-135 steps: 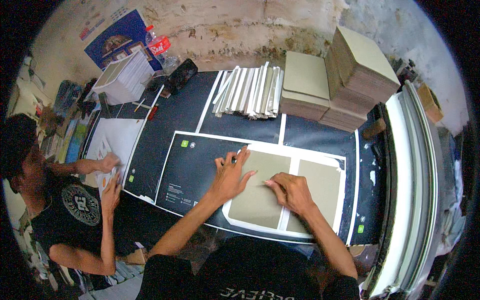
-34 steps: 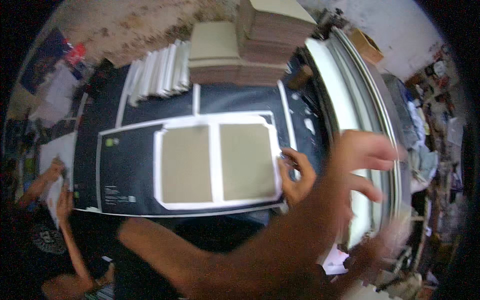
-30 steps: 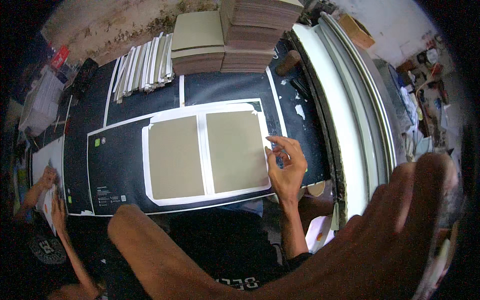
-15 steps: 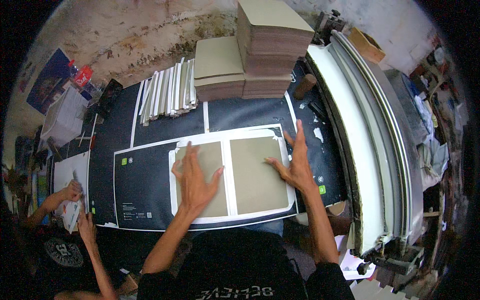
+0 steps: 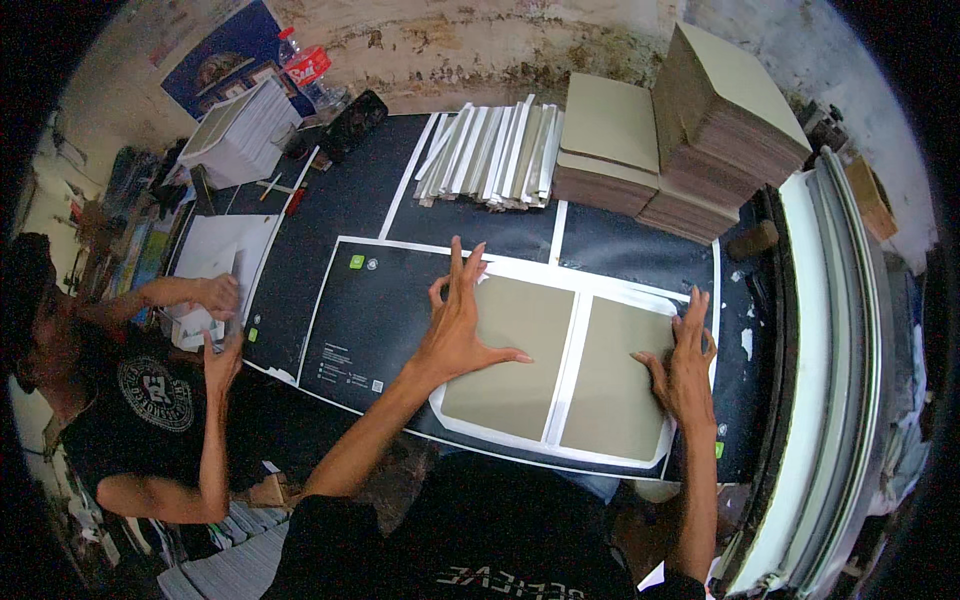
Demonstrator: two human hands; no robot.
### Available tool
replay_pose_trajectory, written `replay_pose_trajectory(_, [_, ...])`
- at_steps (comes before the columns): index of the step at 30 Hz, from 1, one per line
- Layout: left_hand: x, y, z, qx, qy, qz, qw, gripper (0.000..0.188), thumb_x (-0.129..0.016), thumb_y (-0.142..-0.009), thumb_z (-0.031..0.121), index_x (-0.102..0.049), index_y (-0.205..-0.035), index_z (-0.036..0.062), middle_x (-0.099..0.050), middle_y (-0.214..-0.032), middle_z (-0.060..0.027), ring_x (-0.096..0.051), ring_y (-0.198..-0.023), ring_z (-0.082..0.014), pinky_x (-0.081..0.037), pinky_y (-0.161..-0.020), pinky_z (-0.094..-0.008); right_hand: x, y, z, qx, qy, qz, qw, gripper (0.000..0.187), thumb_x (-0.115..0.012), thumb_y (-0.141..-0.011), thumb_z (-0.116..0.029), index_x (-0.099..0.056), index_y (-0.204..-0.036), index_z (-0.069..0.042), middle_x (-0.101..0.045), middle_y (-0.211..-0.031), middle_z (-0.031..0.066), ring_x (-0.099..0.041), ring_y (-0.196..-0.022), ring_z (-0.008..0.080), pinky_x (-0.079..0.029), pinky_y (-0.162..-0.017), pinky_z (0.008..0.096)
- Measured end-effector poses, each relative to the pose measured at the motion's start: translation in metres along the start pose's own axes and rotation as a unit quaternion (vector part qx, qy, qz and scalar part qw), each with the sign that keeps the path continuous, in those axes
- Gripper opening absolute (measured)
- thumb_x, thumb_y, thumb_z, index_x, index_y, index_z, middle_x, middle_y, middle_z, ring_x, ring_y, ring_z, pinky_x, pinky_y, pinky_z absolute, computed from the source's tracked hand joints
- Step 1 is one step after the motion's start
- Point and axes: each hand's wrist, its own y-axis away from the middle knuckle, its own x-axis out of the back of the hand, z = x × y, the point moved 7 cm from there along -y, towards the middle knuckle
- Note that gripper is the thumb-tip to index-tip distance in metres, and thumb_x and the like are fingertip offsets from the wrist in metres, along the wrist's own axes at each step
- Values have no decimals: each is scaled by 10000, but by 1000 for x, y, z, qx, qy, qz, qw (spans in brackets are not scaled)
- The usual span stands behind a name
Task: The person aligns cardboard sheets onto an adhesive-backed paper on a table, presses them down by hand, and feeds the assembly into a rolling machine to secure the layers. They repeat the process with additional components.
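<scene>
Two grey-brown boards, a left board [image 5: 510, 335] and a right board [image 5: 612, 385], lie side by side on a white sheet. A white strip [image 5: 566, 370] runs between them, and white margins frame their outer edges. My left hand [image 5: 458, 325] is open at the left board's outer edge, fingers stretched toward its far corner and thumb over the board. At the right board's outer edge, my right hand [image 5: 686, 370] is open too, fingers pointing away from me and thumb toward the board. Neither hand grips anything; fingertip contact is hard to tell.
The boards rest on a dark printed mat [image 5: 400, 290]. Behind them stand a bundle of strips [image 5: 490, 155] and stacks of grey-brown boards [image 5: 605, 125]. A long machine [image 5: 810, 380] borders the right. At left, a co-worker's hands [image 5: 222, 320] work over a white sheet [image 5: 215, 250].
The view has turned left, so the table appears farther right. My left hand has shifted from over the left board to its outer edge. My right hand stays by the right edge.
</scene>
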Motion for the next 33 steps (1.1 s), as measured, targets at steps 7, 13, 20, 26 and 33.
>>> replay_pose_trajectory(7, [-4,4,-2,27,-40,-29,998,1531,-878,-605,708,40,-1619,21,50,-1649,-339,-465,-1414,-375,-214,-1135,-611,-4,2,5,9,-38,16,999,1107,-811,-835,-248,-74,-1634,-41,-20,-1716,195,-392,-1477,338,-223,-1201,565])
replay_pose_trajectory(13, [-12,6,-10,9,-85,-58,995,1486,-803,-651,772,33,-1620,17,49,-1636,-375,-349,-1468,-427,-238,-1103,-598,-5,5,4,-24,-71,-2,997,1049,-782,-868,-245,-93,-1631,-41,-66,-1715,192,-369,-1495,330,-243,-1179,558])
replay_pose_trajectory(20, [-8,4,-7,18,-102,-83,991,1471,-822,-652,741,-16,-1603,-40,-7,-1671,-303,-221,-1531,-405,-246,-1103,-611,-8,8,1,2,-8,12,1000,1021,-772,-877,-283,-121,-1624,-36,-138,-1712,161,-182,-1568,329,-287,-1115,555])
replay_pose_trajectory(26, [-4,-2,22,25,-64,-94,993,1337,-842,-712,597,-60,-1620,5,-2,-1659,-341,-125,-1551,-438,-216,-1127,-606,-3,26,0,-40,-60,47,996,984,-793,-870,-244,-180,-1627,-99,-372,-1618,205,-494,-1385,332,-284,-1104,542])
replay_pose_trajectory(33, [-88,7,109,-83,-24,-89,992,826,-622,-975,402,-255,-1582,-21,-128,-1693,-223,-155,-1567,-370,-98,-1214,-643,28,55,71,-181,-256,303,900,318,-793,-802,-23,-695,-1103,-44,-673,-721,41,-581,-641,143,-476,-735,303])
